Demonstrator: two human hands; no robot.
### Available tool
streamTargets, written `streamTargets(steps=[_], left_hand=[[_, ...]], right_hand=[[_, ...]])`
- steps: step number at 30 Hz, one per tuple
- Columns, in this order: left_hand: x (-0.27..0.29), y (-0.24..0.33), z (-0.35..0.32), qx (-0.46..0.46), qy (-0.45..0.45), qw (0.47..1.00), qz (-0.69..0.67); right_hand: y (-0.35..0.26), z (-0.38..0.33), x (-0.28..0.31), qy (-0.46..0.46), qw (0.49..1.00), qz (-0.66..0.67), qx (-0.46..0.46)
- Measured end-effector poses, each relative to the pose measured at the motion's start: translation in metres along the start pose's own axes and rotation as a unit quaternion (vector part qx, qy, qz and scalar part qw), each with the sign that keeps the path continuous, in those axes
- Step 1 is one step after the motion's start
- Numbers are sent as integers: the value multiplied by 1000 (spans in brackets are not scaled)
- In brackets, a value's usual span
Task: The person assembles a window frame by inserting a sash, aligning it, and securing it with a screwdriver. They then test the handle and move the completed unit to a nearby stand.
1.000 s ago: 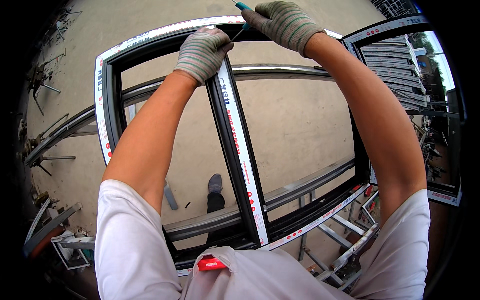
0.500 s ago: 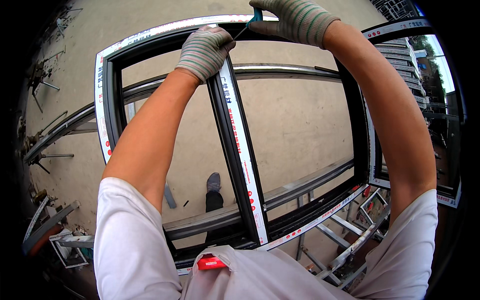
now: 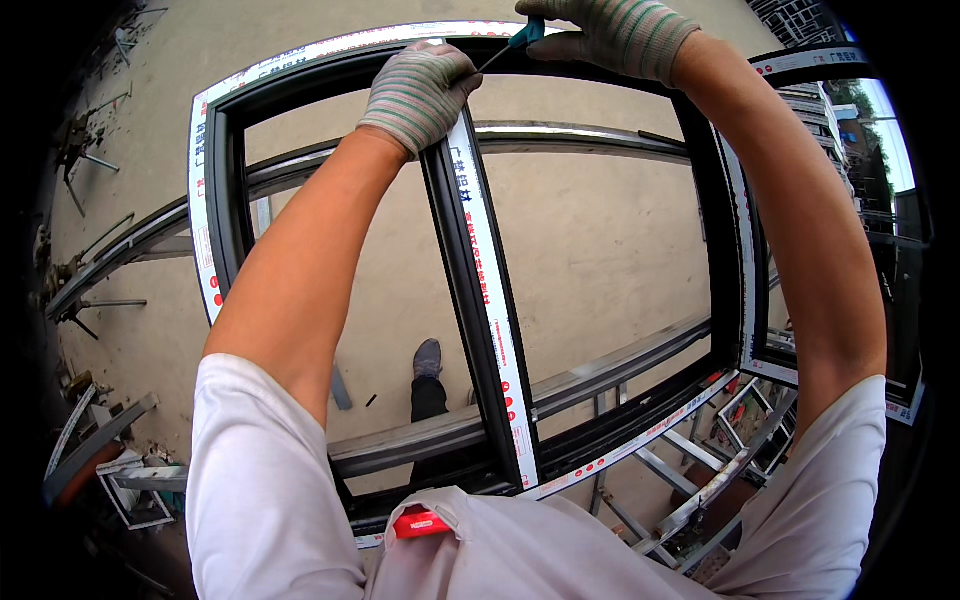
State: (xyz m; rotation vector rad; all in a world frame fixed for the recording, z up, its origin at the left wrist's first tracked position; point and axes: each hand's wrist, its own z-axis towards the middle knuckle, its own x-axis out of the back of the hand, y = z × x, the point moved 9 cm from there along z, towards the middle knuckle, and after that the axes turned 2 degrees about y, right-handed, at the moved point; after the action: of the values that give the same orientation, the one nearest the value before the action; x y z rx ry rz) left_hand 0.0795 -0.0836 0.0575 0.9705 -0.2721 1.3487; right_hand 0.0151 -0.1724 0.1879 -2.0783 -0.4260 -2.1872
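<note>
A black window frame with white printed protective film lies across metal rails in front of me. Its middle bar runs from the far side toward my body. My left hand, in a striped knit glove, is closed at the far end of this bar; whatever its fingertips pinch is hidden. My right hand, gloved likewise, grips the teal handle of a screwdriver. The thin shaft slants down to the left, its tip beside my left fingers at the joint of bar and frame.
Metal support rails pass beneath the frame. Another black frame stands at the right. Metal racks and offcuts are at the lower right, more scraps at the lower left. My shoe shows through the opening.
My right hand has shifted a little to the right with the screwdriver, whose shaft now lies flatter and shows more. The left hand stays at the bar's end, moved slightly right.
</note>
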Motion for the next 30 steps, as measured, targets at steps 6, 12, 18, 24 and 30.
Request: streamTargets(steps=[6,12,18,24,30], left_hand=[[3,2,-1,-4,2,1000,-8],[3,0,-1,2,-3,1000,-10],[1,0,-1,-10,12,1000,-17],[1,0,0,-10,9,1000,-25],[1,-3,-3,9,2,1000,-22]], right_hand=[[28,13,-43,-146,932,36,-329],[29,-14,-43,4,803,367,-469],[-4,-8,2,76,994,80,7],[-8,1,-1,31,997,52,46],[29,0,-50,-34,884,255,-390]])
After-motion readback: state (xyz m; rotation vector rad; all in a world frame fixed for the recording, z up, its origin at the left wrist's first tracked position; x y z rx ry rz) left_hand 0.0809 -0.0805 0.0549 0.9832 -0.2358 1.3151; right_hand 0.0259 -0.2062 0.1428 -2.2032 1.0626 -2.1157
